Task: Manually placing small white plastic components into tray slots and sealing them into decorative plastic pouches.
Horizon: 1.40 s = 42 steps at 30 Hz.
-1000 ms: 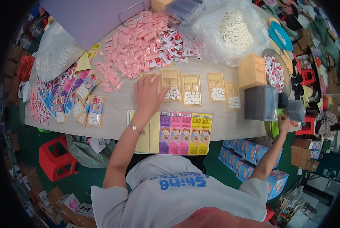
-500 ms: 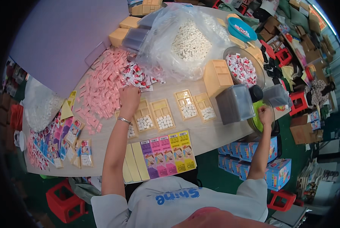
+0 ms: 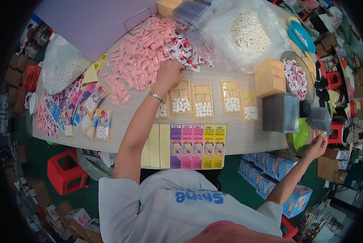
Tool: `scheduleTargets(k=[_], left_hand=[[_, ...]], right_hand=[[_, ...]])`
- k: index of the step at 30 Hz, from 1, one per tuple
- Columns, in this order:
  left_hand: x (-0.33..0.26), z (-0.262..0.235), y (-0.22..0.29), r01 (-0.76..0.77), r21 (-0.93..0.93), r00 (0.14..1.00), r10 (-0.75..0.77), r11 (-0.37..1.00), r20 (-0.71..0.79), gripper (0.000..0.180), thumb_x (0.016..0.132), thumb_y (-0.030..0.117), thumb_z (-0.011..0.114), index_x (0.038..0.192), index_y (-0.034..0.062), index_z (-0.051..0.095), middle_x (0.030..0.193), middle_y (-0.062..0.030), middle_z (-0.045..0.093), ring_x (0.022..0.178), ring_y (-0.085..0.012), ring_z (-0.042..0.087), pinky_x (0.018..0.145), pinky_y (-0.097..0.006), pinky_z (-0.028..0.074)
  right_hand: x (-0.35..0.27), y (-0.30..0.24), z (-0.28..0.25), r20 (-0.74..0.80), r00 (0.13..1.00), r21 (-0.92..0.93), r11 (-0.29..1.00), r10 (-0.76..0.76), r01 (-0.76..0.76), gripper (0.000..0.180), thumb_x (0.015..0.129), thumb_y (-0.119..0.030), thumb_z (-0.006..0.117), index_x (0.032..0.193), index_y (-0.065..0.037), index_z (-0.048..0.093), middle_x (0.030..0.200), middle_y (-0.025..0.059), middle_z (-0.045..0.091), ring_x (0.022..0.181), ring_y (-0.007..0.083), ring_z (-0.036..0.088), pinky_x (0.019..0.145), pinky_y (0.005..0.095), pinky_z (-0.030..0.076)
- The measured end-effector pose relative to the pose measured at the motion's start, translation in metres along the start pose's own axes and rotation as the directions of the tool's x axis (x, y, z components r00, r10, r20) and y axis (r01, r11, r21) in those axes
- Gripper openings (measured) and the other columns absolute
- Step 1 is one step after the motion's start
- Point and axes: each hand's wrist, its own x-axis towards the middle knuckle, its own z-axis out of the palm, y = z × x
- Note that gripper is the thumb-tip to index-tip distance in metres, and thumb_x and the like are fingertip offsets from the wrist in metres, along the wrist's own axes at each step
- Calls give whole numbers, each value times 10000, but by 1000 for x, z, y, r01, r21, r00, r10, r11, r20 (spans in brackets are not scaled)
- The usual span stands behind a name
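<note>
My left hand [image 3: 171,73] reaches to the near edge of a heap of red-and-white sachets [image 3: 186,52], fingers curled together; what they hold, if anything, is hidden. Pink packets [image 3: 134,60] are heaped to its left. Just below it stand beige compartment trays [image 3: 180,87], several in a row, with white cubes [image 3: 203,109] in their near compartments. At the far right of the table my right hand [image 3: 318,146] pinches something small that I cannot make out. It is beside a bowl of bright green pieces [image 3: 300,135] and a clear plastic box [image 3: 321,120].
Printed card strips [image 3: 198,150] lie at the front edge. A big clear bag of white cubes [image 3: 250,36] stands behind the trays. Stacked beige trays [image 3: 269,77], a grey plastic container [image 3: 280,113] and a bowl of sachets [image 3: 310,81] stand right. Filled packs [image 3: 103,124] lie left.
The view has shifted, so the table's things sit further right. My right hand has moved from above the green pieces to beside the bowl's right rim. My left hand stays at the sachets.
</note>
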Motion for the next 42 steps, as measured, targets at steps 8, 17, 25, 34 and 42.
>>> scheduleTargets(k=[8, 17, 25, 34, 42], left_hand=[[3, 0, -9, -150, -157, 988, 155, 976, 23, 144, 799, 222, 742, 892, 136, 810, 892, -62, 731, 868, -277, 684, 794, -419, 495], [13, 9, 6, -365, 386, 912, 408, 847, -33, 104, 823, 151, 658, 746, 136, 726, 892, -36, 692, 927, -207, 680, 880, -386, 474], [20, 0, 2, -389, 212, 920, 365, 897, 143, 73, 809, 175, 698, 815, 145, 764, 892, -24, 696, 935, -206, 683, 873, -387, 482], [32, 6, -1, -411, 270, 910, 376, 871, 173, 135, 834, 124, 629, 831, 82, 758, 839, -106, 738, 805, -274, 720, 773, -409, 519], [24, 4, 2, -457, 379, 889, 425, 805, 170, 157, 855, 157, 596, 883, 63, 719, 887, -94, 709, 848, -264, 689, 840, -417, 498]], right_hand=[[-71, -89, 63, 60, 975, 138, 969, -213, 203, 51, 990, 6, 583, 981, -15, 628, 781, 48, 608, 632, 62, 441, 560, 209, 332], [-164, -123, 163, 278, 929, 618, 785, -245, 22, 104, 928, 75, 578, 985, -11, 584, 881, 80, 608, 704, 116, 542, 536, 208, 424], [-249, -147, 212, 508, 858, 555, 789, -73, -262, 69, 918, 58, 558, 937, -6, 575, 840, 74, 588, 612, 82, 505, 520, 203, 397], [-266, -139, 204, 588, 797, 474, 739, 139, -478, 62, 927, 48, 558, 943, -4, 588, 829, 68, 601, 599, 84, 504, 552, 206, 408], [-274, -136, 196, 617, 772, 448, 737, 155, -506, 63, 937, 43, 558, 945, -7, 595, 799, 53, 596, 605, 82, 500, 555, 212, 407]])
